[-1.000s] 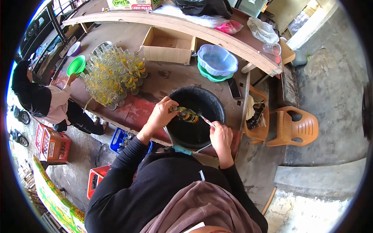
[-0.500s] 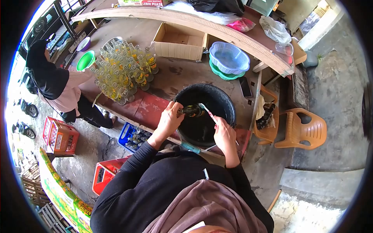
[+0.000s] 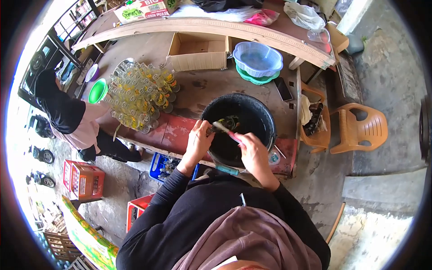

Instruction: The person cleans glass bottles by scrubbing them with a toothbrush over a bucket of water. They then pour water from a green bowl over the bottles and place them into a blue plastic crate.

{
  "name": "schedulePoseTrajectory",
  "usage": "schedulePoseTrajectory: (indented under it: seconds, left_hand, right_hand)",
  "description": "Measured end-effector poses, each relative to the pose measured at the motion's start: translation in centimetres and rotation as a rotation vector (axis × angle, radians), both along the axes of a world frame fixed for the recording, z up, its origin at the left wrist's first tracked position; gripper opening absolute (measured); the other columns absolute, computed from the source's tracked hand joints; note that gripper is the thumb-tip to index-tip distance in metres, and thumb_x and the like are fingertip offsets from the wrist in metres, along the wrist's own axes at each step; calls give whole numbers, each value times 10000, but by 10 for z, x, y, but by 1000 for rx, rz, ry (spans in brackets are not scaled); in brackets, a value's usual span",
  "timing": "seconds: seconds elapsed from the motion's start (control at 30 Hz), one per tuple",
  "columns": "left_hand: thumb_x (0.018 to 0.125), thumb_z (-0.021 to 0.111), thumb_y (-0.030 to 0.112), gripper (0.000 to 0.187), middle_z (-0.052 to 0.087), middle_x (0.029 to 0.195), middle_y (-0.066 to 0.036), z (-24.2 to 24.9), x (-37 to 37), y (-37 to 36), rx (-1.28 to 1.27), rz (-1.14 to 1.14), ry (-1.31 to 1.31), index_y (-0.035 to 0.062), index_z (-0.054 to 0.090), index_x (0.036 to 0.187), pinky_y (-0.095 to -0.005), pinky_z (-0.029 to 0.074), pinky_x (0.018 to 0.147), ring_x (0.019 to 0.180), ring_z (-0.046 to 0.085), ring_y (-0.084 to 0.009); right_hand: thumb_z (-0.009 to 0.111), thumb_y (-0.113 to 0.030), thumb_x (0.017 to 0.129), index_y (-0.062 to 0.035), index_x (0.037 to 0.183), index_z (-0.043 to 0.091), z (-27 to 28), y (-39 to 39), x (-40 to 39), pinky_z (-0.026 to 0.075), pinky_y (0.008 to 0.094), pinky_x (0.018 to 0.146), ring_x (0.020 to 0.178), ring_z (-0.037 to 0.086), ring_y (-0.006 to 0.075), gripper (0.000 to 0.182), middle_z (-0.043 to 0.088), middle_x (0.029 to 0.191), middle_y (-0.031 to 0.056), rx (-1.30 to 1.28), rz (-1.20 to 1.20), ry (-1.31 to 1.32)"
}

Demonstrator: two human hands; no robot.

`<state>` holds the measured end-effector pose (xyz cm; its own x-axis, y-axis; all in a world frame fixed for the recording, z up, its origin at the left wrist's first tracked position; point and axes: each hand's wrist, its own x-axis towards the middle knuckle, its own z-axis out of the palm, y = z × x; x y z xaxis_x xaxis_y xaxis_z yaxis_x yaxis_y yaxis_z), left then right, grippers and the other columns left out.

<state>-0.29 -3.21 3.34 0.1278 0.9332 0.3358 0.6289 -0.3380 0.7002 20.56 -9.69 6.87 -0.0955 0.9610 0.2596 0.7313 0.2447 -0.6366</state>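
Observation:
Over the black bucket [image 3: 268,118], my left hand [image 3: 198,143] is closed around a glass bottle [image 3: 232,121] with yellow markings. The bottle lies tilted, pointing into the bucket, and its near end is partly hidden by my fingers. My right hand [image 3: 254,155] grips the pink-and-white handle of a toothbrush [image 3: 226,129]. The brush's pale head is against or just over the bottle near my left fingers; contact is hard to make out. Dark water seems to fill the lower part of the bucket, which has a blue-green handle grip [image 3: 227,170] at its near side.
Many similar glass bottles [image 3: 141,96] stand grouped on the table at left. Behind are a cardboard box [image 3: 198,62], a blue plastic basin [image 3: 257,58] and a phone [image 3: 283,89]. Another person [image 3: 67,108] stands at far left. Crates [image 3: 83,180] and orange chairs [image 3: 360,128] flank the table.
My right hand has moved slightly left and down, bringing the brush head left along the bottle toward my left fingers. Both hands keep their holds. The camera view has shifted a little.

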Motion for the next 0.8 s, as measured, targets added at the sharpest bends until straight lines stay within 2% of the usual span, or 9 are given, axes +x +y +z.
schedulePoseTrajectory:
  seconds: [0.07,0.2,0.3,0.4,0.53,0.6,0.67,0.7,0.8]
  left_hand:
    - [733,775,7,272,605,885,-153,-1,0,-1,-21,-2,6,16,618,955,-408,533,687,774,660,-329]
    - [738,764,-13,267,604,923,-151,5,3,-7,7,-6,28,25,626,963,-409,540,706,810,665,-346]
    - [757,712,-33,249,590,975,-166,-3,4,-10,12,-32,41,24,617,980,-454,542,746,882,637,-393]
    - [744,707,-41,253,587,973,-161,-9,4,-10,16,-36,44,26,619,971,-460,539,766,909,630,-392]
    - [731,700,-56,259,579,969,-160,-4,4,-11,42,-67,76,28,612,959,-466,526,779,903,619,-388]
    - [734,698,-47,253,577,966,-159,-2,4,-11,53,-69,91,26,609,959,-469,524,781,899,619,-387]
    - [737,696,-38,248,576,963,-157,-1,5,-11,57,-69,109,24,605,958,-471,521,784,894,618,-386]
    - [741,696,-23,240,577,966,-156,-1,7,-10,33,-63,96,23,603,957,-472,521,787,898,620,-386]
    - [767,697,21,221,594,984,-163,-5,6,-8,12,-59,93,20,600,966,-468,526,797,922,628,-387]
  right_hand:
    - [627,3,859,-121,1130,663,-3,-2,-5,542,412,790,949,644,314,301,616,992,102,22,8,3]
    - [564,-22,880,-105,1044,644,-44,26,24,538,463,743,916,649,346,200,589,971,118,-79,-226,-221]
    - [569,-36,900,-117,1056,630,-19,14,10,544,475,722,853,655,375,186,582,990,121,-112,-124,-117]
    - [583,-50,906,-129,1076,613,-6,-3,-12,549,472,679,808,664,378,190,582,971,111,-66,-15,-17]
    - [544,-63,920,-102,1075,613,-45,30,9,554,500,674,789,672,399,174,604,986,150,-52,-184,-166]
    - [540,-73,928,-107,1083,606,-57,34,15,554,507,687,780,667,409,172,602,979,153,-50,-181,-201]
    - [585,-74,926,-119,1086,623,-27,20,-6,545,502,730,864,661,405,170,621,1007,134,-167,-130,-85]
    - [587,-85,931,-122,1099,619,-19,12,-14,545,504,727,854,661,412,175,621,1001,136,-128,-68,-31]
    - [552,-97,937,-91,1110,580,-18,16,-15,555,510,722,840,677,416,176,612,976,159,-164,-48,-94]
